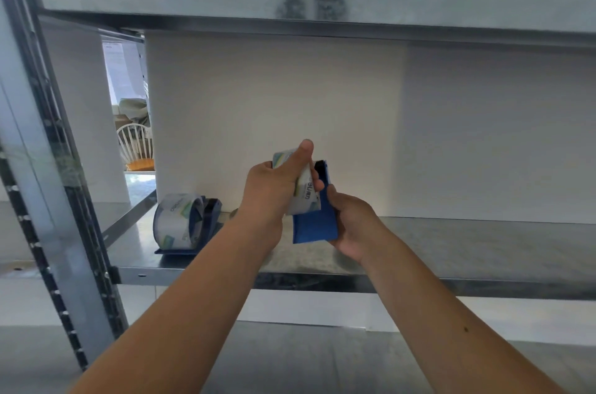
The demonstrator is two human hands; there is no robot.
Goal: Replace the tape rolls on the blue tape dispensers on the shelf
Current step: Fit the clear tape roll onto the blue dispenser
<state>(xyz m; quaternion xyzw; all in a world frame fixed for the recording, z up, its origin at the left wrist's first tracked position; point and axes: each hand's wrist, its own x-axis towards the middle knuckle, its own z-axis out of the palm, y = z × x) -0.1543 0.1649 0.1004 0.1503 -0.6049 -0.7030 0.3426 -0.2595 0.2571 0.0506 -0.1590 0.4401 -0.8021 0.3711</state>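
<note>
Seating tape roll (303, 190): left hand (274, 187) grips it, pressed against left face of blue dispenser (317, 226), clamped upright by right hand (351, 226) above shelf (451, 242). Second dispenser (193, 226) sits loaded left.

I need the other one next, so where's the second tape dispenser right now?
In the head view it sits on the metal shelf, low left, loaded with tape: dispenser, beside the left forearm.

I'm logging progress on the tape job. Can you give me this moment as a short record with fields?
left hand: grips a tape roll, pressed against the held dispenser
right hand: holds a blue dispenser above the shelf
other dispenser: on the shelf, left, with a roll fitted
fit of held roll: cannot tell
</note>
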